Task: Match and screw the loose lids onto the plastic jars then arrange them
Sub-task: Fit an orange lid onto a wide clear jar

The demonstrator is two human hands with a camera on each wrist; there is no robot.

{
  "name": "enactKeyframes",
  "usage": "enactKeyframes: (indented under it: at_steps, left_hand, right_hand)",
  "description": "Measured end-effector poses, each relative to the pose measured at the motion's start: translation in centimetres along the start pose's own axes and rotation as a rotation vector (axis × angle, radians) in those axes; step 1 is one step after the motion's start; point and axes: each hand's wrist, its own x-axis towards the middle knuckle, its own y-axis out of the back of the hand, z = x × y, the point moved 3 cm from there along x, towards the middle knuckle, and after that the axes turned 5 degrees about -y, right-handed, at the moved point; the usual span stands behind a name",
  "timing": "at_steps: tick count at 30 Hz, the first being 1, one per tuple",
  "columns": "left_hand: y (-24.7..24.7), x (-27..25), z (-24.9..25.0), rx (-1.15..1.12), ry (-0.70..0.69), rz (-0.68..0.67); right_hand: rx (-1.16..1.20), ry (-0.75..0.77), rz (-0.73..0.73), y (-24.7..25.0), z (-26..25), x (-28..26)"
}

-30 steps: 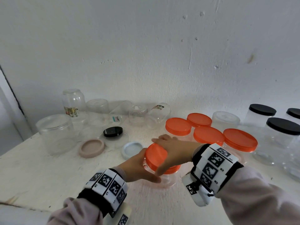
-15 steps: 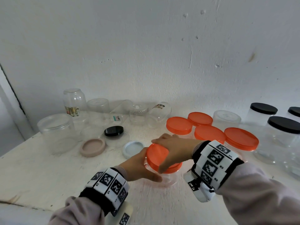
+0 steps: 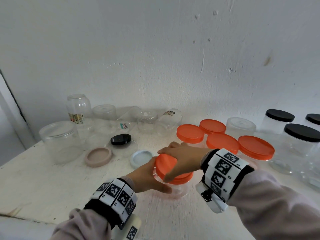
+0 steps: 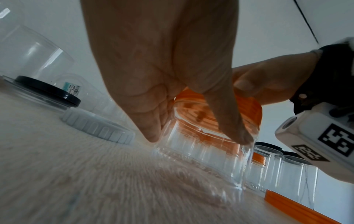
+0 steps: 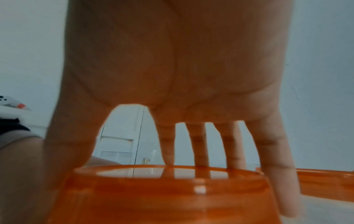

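Observation:
A clear plastic jar (image 3: pixel 174 190) stands near the front middle of the white table (image 3: pixel 34 184) with an orange lid (image 3: pixel 166 164) on top. My left hand (image 3: pixel 149 177) grips the jar body (image 4: pixel 206 153) from the left, thumb and fingers round its wall. My right hand (image 3: pixel 180 156) lies over the orange lid (image 5: pixel 168 194), thumb and fingers curled down round its rim. Loose lids lie to the left: a tan one (image 3: pixel 98 156), a pale blue one (image 3: pixel 141 157) and a black one (image 3: pixel 120 139).
Several orange-lidded jars (image 3: pixel 223 142) stand just behind my right hand. Black-lidded jars (image 3: pixel 301 135) fill the far right. Open clear jars (image 3: pixel 60 142) and bottles crowd the back left by the wall. A pale blue lid (image 4: pixel 97 128) lies close to my left hand.
My right hand has turned a little on the orange lid. The jar and my left hand stay where they were.

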Motion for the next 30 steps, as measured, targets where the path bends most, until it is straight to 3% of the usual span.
enactKeyframes:
  at_steps: [6, 11, 19, 25, 30]
  left_hand:
    - [0.06, 0.08, -0.06, 0.057, -0.01, -0.003]
    - [0.02, 0.03, -0.1, -0.017, -0.001, -0.006]
    - [0.09, 0.01, 0.0, 0.057, -0.008, 0.0]
    - [0.04, -0.02, 0.1, -0.002, 0.009, 0.0]
    - [0.01, -0.03, 0.07, 0.02, 0.0, 0.0]
  right_hand:
    - [-0.024, -0.074, 0.089, -0.6, -0.1, 0.19]
    - [0.005, 0.008, -0.024, -0.29, 0.04, 0.0]
    - [-0.037, -0.09, 0.087, -0.8, -0.11, 0.23]
    - [-0.002, 0.024, -0.015, -0.1, -0.04, -0.25]
    - [-0.022, -0.041, 0.076, -0.3, 0.03, -0.02]
